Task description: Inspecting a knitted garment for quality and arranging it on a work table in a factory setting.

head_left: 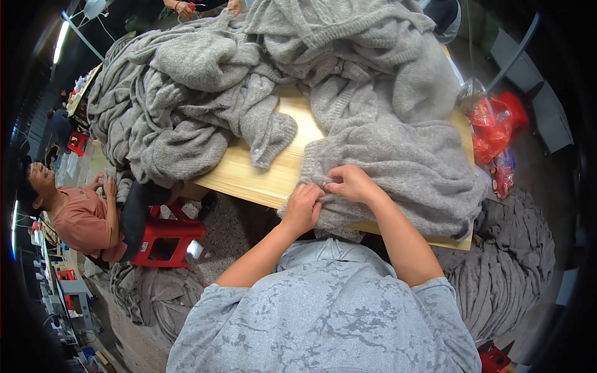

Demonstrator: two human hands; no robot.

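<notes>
A grey knitted sweater (398,168) lies bunched across the near right part of the wooden table (249,177), its ribbed edge toward the left. At that ribbed edge, my left hand (303,207) closes its fingers on the knit. Just to its right, my right hand (349,184) pinches the same fabric, fingertips close to those of the left. Whatever small detail lies between the fingertips is hidden. A sweater sleeve with a ribbed cuff (273,146) lies on the table beyond my left hand.
Heaped grey sweaters (180,93) cover the table's left and far sides. A person (87,217) sits at the left near a red stool (168,236). Another person's hands (186,9) show at the far edge. Red plastic bags (494,127) and a grey knit pile (504,267) are at the right.
</notes>
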